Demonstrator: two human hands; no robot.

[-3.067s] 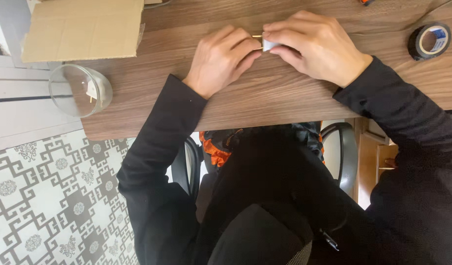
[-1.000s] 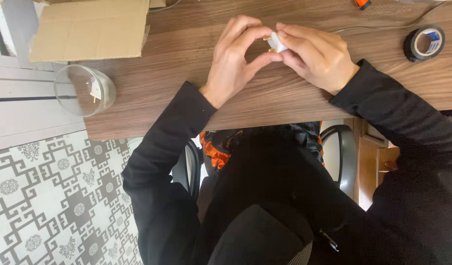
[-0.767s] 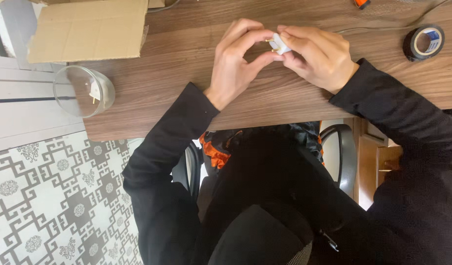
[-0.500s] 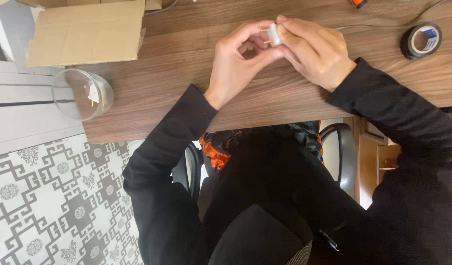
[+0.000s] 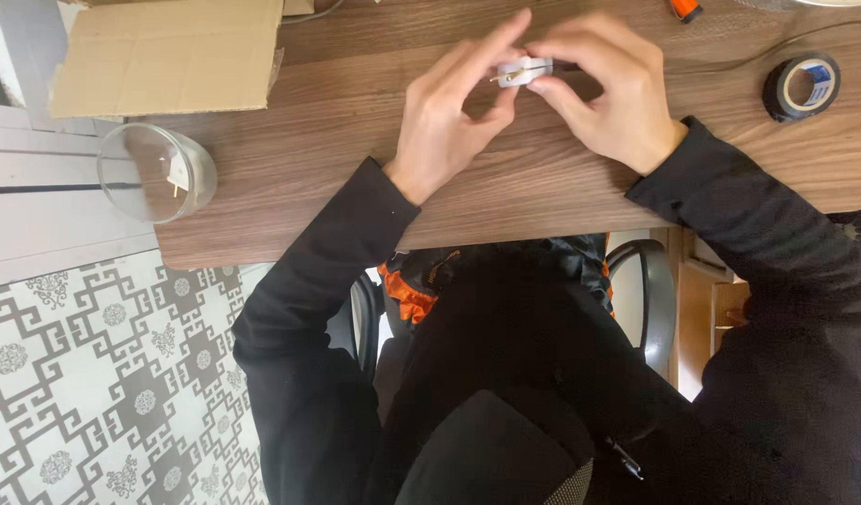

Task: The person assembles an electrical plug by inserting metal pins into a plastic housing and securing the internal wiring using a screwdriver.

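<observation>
You had both hands up over the wooden desk [image 5: 561, 187], w/ a small white plug-like part [image 5: 524, 71] pinched between them at about 12 o'clock. Your left hand [image 5: 454, 112] was half open, fingers long and spread, thumb and fingertips closed on the part's left side. Your right hand [image 5: 608, 89] was curled tighter, fingertips gripping the part's right side from above. A thin brass-coloured pin stuck out of the part toward 9 o'clock. Roll of black tape [image 5: 802, 86] lay flat on the desk at 3 o'clock, well apart from the hands. Clear glass cup [image 5: 156, 173] sat at the desk's 9 o'clock corner, something small and white inside; cardboard sheet [image 5: 168, 56] just beyond it at 10 o'clock.
</observation>
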